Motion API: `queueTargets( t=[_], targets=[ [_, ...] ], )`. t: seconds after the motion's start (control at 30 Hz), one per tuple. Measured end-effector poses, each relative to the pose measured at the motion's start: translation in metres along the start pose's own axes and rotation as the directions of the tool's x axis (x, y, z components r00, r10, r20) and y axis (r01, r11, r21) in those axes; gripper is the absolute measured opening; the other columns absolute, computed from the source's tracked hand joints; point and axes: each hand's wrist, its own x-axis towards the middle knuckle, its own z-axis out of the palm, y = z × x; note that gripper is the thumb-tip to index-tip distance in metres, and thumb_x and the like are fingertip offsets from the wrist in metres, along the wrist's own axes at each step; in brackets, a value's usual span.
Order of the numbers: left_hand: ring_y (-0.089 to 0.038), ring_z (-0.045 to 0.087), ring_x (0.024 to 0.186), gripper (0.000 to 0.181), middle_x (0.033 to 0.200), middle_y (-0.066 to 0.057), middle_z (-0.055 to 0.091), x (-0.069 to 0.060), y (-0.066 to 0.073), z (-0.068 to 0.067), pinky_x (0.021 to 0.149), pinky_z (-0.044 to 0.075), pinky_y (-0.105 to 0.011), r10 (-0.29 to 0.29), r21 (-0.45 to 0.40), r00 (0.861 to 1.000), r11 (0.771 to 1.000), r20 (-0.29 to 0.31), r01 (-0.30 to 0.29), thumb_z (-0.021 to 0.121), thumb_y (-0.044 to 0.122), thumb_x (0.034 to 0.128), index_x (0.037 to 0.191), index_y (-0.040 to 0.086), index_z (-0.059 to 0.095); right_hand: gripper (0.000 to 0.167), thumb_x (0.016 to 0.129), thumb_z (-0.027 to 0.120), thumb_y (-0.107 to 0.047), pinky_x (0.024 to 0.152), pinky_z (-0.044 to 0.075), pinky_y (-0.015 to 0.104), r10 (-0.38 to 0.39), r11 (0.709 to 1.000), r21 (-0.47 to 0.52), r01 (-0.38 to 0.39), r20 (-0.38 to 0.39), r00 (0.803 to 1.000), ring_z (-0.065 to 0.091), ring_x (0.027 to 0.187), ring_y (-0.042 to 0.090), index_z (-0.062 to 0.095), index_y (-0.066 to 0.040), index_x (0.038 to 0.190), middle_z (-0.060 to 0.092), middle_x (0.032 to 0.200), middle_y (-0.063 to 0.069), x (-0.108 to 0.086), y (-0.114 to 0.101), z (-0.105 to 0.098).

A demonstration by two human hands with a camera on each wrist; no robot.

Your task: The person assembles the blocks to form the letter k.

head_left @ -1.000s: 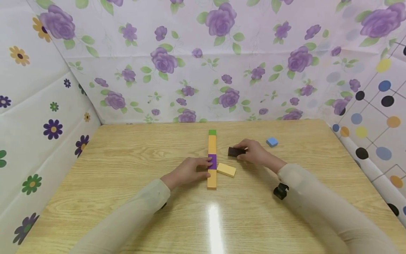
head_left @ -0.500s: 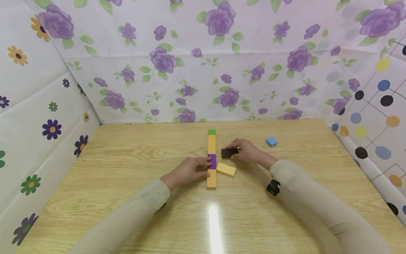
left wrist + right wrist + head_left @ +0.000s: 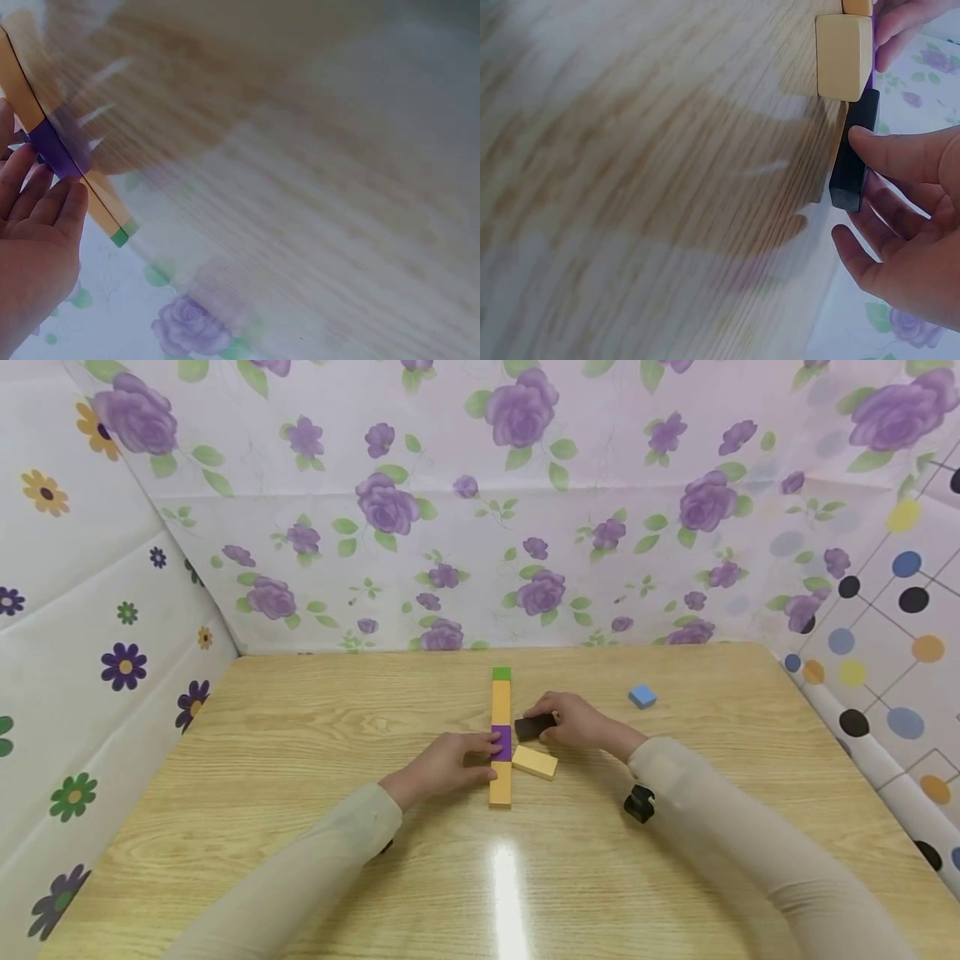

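A straight row of blocks runs away from the person: an orange block (image 3: 500, 786) nearest, then a purple block (image 3: 502, 743), another orange block (image 3: 501, 702) and a green block (image 3: 502, 674). The left hand (image 3: 444, 766) touches the purple block and the near orange one with extended fingertips; the left wrist view shows its fingers (image 3: 71, 210) against the row. Between thumb and fingers, the right hand (image 3: 577, 721) pinches a black block (image 3: 531, 727), slightly tilted, just right of the row. A pale yellow block (image 3: 536, 762) lies angled below it, its left end by the row.
A small blue block (image 3: 642, 696) lies on the wooden table (image 3: 315, 710), behind and right of the right hand. Flowered cloth (image 3: 465, 552) hangs along the table's back edge, with patterned cloths at both sides.
The right hand has moved left with the black block, which is now closer to the row and a little turned. The left hand has stayed where it was.
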Motion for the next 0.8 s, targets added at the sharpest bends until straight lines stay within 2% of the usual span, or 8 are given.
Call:
queueTargets(
  t=[0.47, 0.8],
  targets=[
    [-0.026, 0.043, 0.134, 0.045, 0.144, -0.005, 0.047, 0.0008, 0.0008, -0.0017, 0.111, 0.035, -0.038, 0.001, 0.0, 1.0, 1.0, 0.001, -0.001, 0.071, 0.022, 0.0889, 0.129, 0.004, 0.06, 0.039, 0.085, 0.072, -0.002, 0.088, 0.051, 0.042, -0.027, 0.999, -0.047, 0.027, 0.002, 1.0, 0.059, 0.105, 0.029, 0.066, -0.003, 0.123, 0.062, 0.115, 0.013, 0.0038, -0.001, 0.0044],
    [-0.027, 0.043, 0.134, 0.045, 0.144, -0.007, 0.047, -0.0004, 0.0005, -0.0008, 0.111, 0.034, -0.04, 0.022, 0.007, 1.0, 1.0, 0.003, -0.022, 0.07, 0.023, 0.0891, 0.129, 0.004, 0.06, 0.037, 0.085, 0.071, -0.001, 0.092, 0.049, 0.043, -0.01, 0.998, -0.064, 0.011, 0.014, 1.0, 0.058, 0.107, 0.029, 0.066, -0.003, 0.122, 0.062, 0.116, 0.013, 0.0042, -0.0046, 0.0063]
  ],
)
